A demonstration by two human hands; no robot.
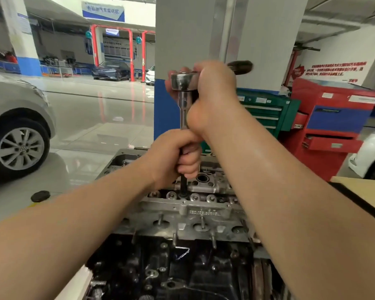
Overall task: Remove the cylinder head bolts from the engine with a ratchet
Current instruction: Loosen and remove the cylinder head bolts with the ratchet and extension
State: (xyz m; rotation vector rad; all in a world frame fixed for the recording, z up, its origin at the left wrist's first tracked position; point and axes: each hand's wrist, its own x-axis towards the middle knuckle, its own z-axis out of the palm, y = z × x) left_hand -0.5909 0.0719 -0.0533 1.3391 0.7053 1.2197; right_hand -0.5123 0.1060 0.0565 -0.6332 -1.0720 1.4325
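Observation:
A chrome ratchet (183, 82) stands high over the engine on a long extension bar (183, 113) that runs straight down into a bolt hole in the grey cylinder head (204, 211). My right hand (214, 94) is closed around the ratchet's handle just behind its head; the black grip end (240, 67) sticks out to the right. Lower down, my left hand (178, 156) is wrapped around the extension bar. The dark socket end (184, 188) meets the head among several valve spring tops. The bolt itself is hidden.
The dark engine block (171, 267) fills the lower middle. A silver car (15, 126) stands at left. A green tool cabinet (266, 113) and a red tool cart (331, 124) stand at right beside a grey-blue pillar (182, 40). A tan bench edge (364, 195) is at right.

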